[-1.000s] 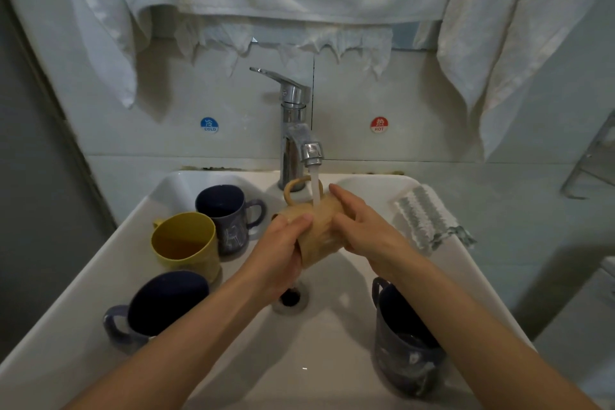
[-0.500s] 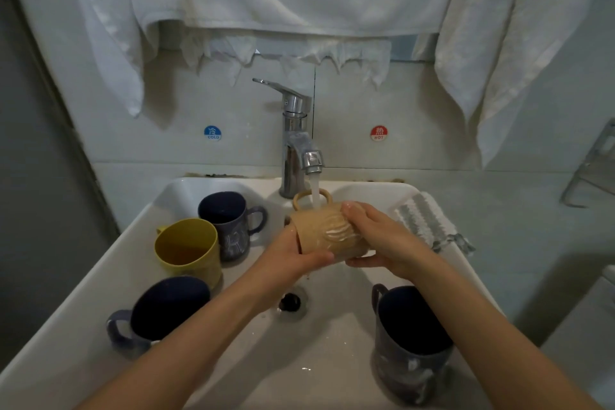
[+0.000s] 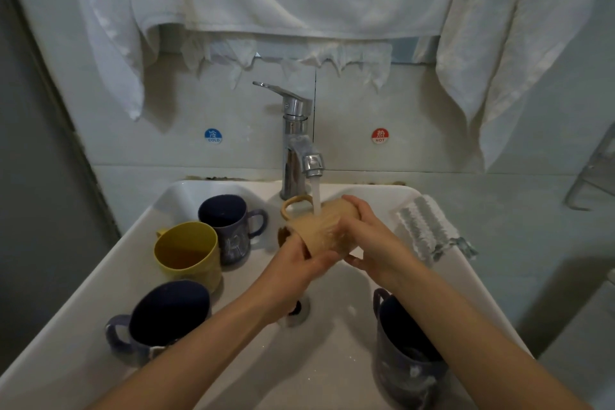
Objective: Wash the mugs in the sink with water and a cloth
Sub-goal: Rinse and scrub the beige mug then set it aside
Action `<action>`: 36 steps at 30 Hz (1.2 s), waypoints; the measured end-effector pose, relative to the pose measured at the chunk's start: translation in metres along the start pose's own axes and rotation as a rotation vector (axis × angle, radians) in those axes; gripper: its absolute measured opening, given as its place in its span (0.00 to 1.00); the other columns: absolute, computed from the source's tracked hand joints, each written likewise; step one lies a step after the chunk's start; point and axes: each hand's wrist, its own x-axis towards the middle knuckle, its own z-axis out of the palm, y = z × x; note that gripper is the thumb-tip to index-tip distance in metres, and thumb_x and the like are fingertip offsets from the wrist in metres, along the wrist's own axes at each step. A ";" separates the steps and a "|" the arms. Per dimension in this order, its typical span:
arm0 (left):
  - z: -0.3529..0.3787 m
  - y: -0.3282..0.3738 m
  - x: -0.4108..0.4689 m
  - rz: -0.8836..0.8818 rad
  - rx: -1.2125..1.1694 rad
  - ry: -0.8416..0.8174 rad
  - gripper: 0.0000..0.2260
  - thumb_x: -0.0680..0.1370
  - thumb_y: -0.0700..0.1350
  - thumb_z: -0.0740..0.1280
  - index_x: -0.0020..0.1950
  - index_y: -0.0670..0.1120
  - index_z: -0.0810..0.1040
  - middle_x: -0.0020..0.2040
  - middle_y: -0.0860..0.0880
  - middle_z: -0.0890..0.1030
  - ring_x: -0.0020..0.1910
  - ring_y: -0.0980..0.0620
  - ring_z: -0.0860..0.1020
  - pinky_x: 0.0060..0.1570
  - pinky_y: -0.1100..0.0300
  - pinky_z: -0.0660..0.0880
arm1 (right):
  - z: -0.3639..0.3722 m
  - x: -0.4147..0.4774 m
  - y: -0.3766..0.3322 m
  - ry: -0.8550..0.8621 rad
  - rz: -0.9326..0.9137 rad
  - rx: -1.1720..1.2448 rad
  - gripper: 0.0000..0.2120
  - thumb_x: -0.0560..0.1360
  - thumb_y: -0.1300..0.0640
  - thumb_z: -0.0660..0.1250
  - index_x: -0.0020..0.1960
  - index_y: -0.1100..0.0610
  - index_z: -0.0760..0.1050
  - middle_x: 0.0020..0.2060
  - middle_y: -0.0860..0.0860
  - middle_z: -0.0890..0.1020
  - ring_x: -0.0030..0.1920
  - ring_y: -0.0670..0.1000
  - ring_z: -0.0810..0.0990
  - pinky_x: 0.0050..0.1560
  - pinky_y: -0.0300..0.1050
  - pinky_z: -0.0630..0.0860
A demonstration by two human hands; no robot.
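Since the earlier frame the tan mug [image 3: 319, 233] has tilted, mouth end dipping left, under the tap stream [image 3: 316, 196] over the far sink [image 3: 100, 289]. My left hand [image 3: 293, 270] grips its rim end; my right hand [image 3: 372, 240] wraps the base. Judged rigid, breakable and slippery when wet; hold the body.

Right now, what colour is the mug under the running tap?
The mug is tan, handle included; the head view, the only one, shows it.
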 end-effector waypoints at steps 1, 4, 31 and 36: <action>0.000 -0.001 0.000 -0.008 -0.002 0.007 0.14 0.77 0.40 0.65 0.56 0.58 0.73 0.54 0.52 0.80 0.53 0.56 0.78 0.52 0.61 0.76 | 0.000 0.001 -0.001 0.006 0.003 0.016 0.27 0.76 0.62 0.59 0.69 0.40 0.60 0.63 0.53 0.67 0.61 0.55 0.69 0.60 0.53 0.74; -0.001 -0.003 0.001 -0.022 -0.024 0.006 0.17 0.77 0.39 0.65 0.62 0.55 0.71 0.57 0.51 0.79 0.56 0.55 0.78 0.57 0.57 0.75 | 0.001 0.002 -0.001 0.017 -0.006 0.017 0.21 0.80 0.56 0.55 0.70 0.40 0.60 0.66 0.52 0.67 0.62 0.54 0.69 0.59 0.52 0.73; -0.008 -0.002 0.001 -0.049 -0.084 0.029 0.18 0.76 0.39 0.66 0.60 0.56 0.68 0.58 0.49 0.76 0.58 0.50 0.75 0.60 0.54 0.74 | 0.008 0.009 -0.001 0.009 -0.035 -0.050 0.18 0.81 0.51 0.54 0.70 0.42 0.59 0.57 0.49 0.70 0.53 0.49 0.71 0.54 0.48 0.74; -0.009 -0.003 0.001 -0.046 -0.066 0.023 0.17 0.76 0.38 0.65 0.59 0.56 0.69 0.58 0.49 0.76 0.59 0.50 0.76 0.60 0.53 0.74 | 0.007 0.006 0.000 -0.012 -0.033 -0.099 0.26 0.77 0.58 0.60 0.71 0.43 0.57 0.61 0.52 0.68 0.59 0.54 0.71 0.55 0.49 0.75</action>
